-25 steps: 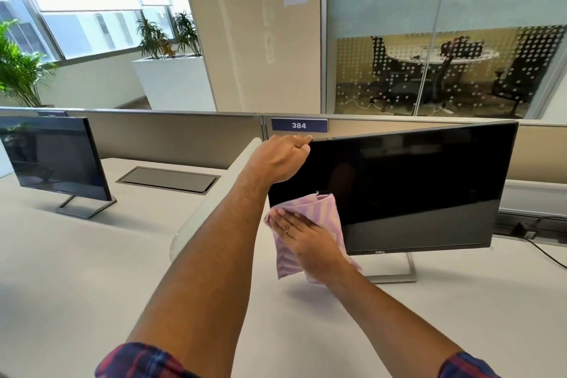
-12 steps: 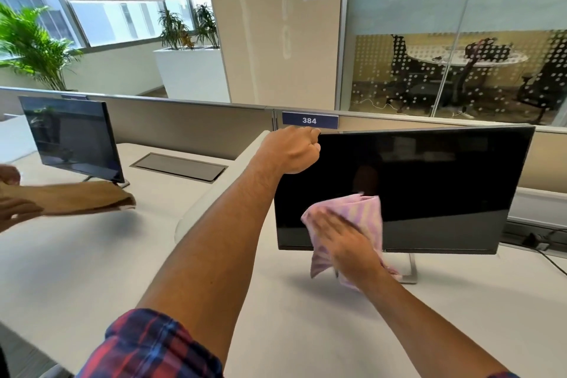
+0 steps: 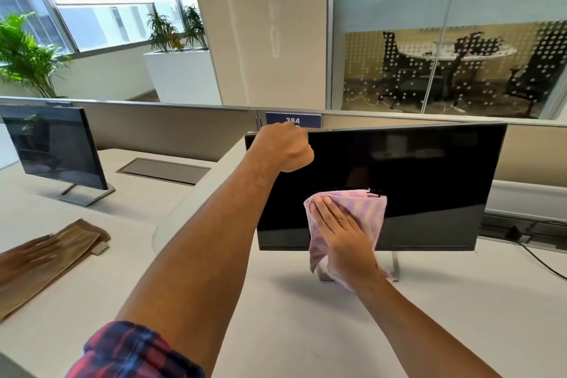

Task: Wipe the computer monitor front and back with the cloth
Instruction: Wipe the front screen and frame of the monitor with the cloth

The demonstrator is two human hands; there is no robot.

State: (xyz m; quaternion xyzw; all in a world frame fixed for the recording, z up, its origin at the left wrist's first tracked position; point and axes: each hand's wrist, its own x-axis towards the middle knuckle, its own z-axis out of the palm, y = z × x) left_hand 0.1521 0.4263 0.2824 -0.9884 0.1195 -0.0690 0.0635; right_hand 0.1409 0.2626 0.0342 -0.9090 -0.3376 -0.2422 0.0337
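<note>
A black computer monitor (image 3: 429,181) stands on a silver stand on the white desk, its dark screen facing me. My left hand (image 3: 283,147) grips the monitor's top left corner, fingers curled over the upper edge. My right hand (image 3: 340,233) lies flat on a pink striped cloth (image 3: 365,209) and presses it against the lower left part of the screen. The cloth's lower end hangs below the bezel and hides part of the stand.
A second monitor (image 3: 55,147) stands at the left on the neighbouring desk. Another person's hand (image 3: 27,255) rests on a brown cloth (image 3: 61,252) there. A grey cable hatch (image 3: 162,170) is set in the desk. A black cable (image 3: 537,258) runs at the right. A partition rises behind.
My right hand has slid the pink cloth to the right along the lower screen. The other person's hand and brown cloth came into view at the left and moved lower on that desk.
</note>
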